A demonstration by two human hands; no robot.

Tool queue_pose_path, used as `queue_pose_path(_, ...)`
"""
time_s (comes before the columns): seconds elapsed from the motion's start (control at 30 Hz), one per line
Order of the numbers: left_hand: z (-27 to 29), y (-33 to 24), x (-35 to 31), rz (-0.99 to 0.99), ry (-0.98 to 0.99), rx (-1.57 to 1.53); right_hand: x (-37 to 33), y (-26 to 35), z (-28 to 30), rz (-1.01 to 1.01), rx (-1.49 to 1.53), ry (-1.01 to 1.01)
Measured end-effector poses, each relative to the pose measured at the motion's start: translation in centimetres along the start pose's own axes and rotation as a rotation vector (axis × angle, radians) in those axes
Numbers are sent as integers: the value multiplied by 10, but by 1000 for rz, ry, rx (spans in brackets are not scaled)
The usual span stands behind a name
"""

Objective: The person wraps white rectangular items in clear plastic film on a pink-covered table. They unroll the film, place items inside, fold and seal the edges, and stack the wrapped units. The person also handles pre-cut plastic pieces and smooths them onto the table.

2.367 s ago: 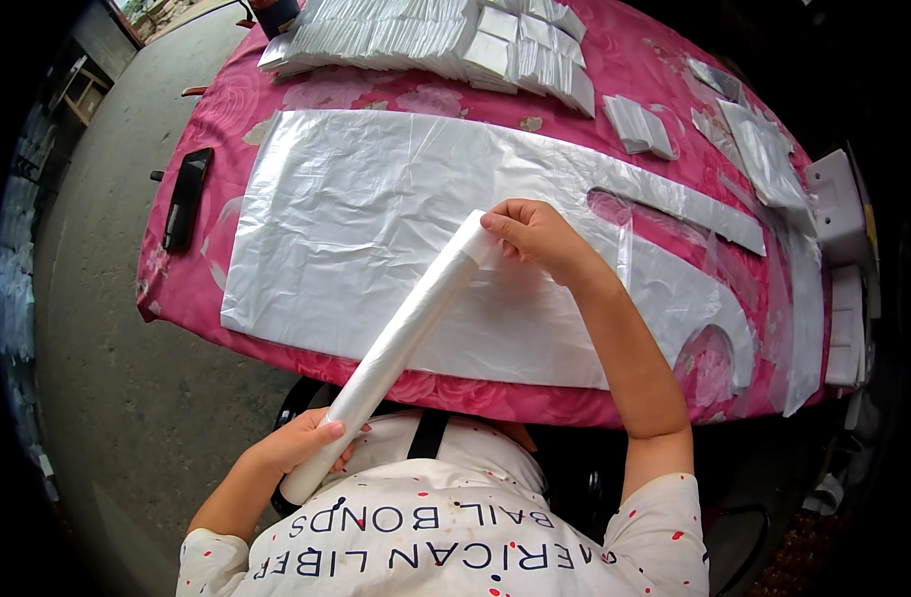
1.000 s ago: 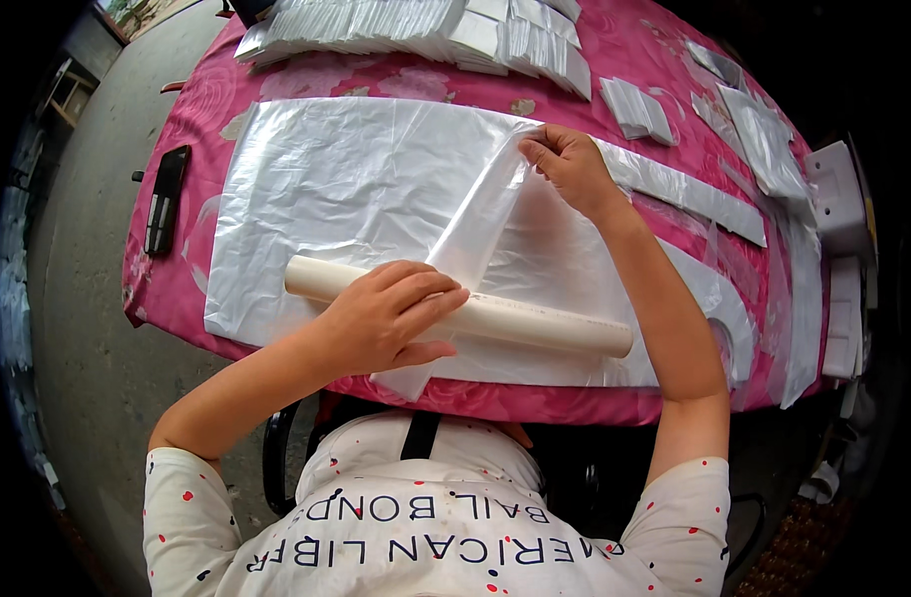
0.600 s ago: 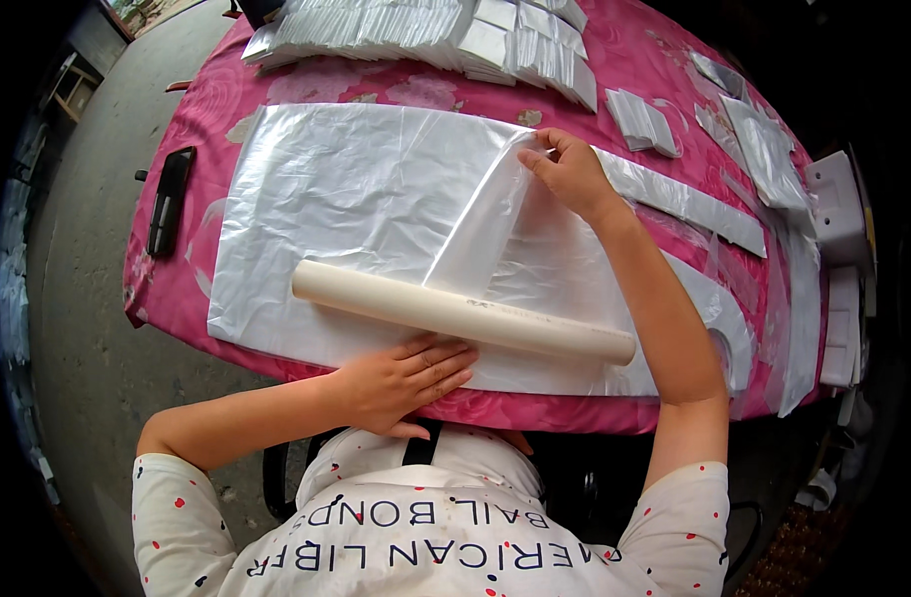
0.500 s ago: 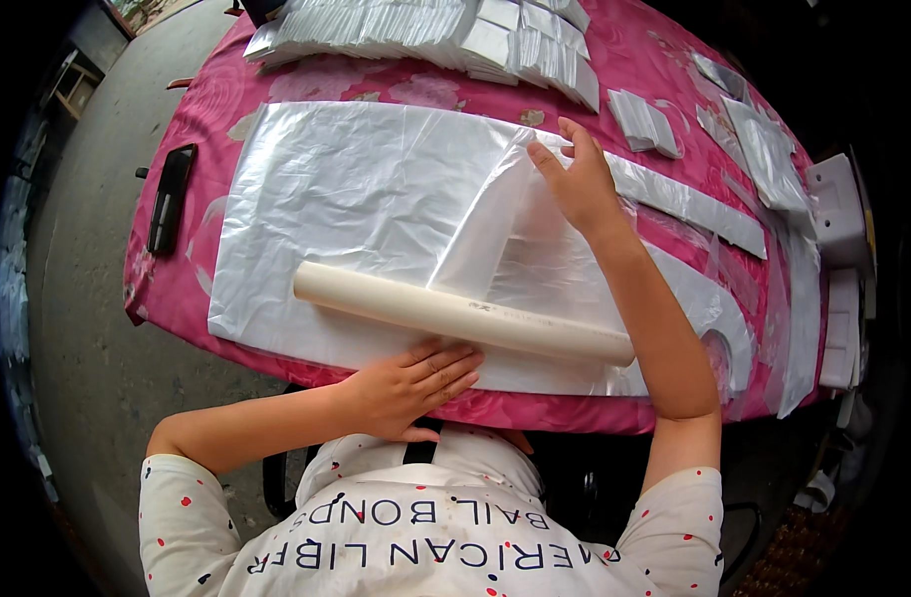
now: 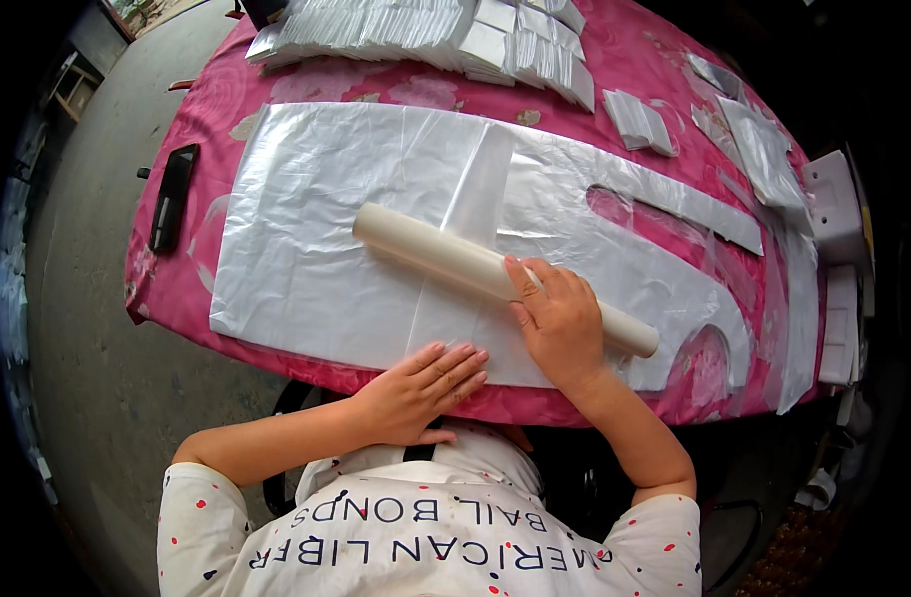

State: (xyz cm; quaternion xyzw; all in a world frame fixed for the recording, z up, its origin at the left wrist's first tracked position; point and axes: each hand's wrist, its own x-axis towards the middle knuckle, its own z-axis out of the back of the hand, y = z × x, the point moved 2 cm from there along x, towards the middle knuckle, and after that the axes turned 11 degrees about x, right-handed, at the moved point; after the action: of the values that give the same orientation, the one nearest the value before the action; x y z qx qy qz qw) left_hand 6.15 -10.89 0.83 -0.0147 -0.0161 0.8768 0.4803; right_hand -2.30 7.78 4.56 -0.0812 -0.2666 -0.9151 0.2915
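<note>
A stack of translucent white plastic bags (image 5: 316, 189) with handle cut-outs lies flat across the table. Its top layer shows a folded strip running across the middle. On top of the bags rests a cream plastic pipe (image 5: 435, 251), slanting from upper left to lower right. My right hand (image 5: 563, 323) wraps over the pipe's right half, thumb and fingers on its upper side. My left hand (image 5: 420, 391) lies flat at the bags' near edge, fingers stretched out and holding nothing, apart from the pipe.
Folded white bags (image 5: 376, 35) are piled along the far side, with a smaller bundle (image 5: 637, 121) to their right. A black phone (image 5: 174, 199) lies at the left on the pink floral tablecloth (image 5: 192, 289). Loose plastic sheets (image 5: 764, 149) and white containers (image 5: 833, 204) are at the right.
My right hand has come down from the far edge of the bags onto the pipe. The pipe has moved away from me and turned more slanted. The lifted top layer now lies down.
</note>
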Motion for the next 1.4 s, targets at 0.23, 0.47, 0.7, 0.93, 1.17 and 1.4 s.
queue_pose_path(0.23,10,10,-2,-32,-120,-281,-20,-122,73,-461,-126,-260)
queue_pose_path(0.47,11,29,1,-32,-8,-101,-12,-25,60,-158,204,-65)
queue_pose_path(0.7,5,0,5,-2,19,88,3,18,0,189,218,116)
queue_pose_path(0.93,-10,-6,-1,21,-59,293,76,-22,-19,192,191,20)
queue_pose_path(1.17,-5,0,-5,-113,-116,240,126,-57,-24,203,127,-88)
queue_pose_path(1.4,-3,5,-20,-130,-240,-1,47,-6,-15,217,441,288)
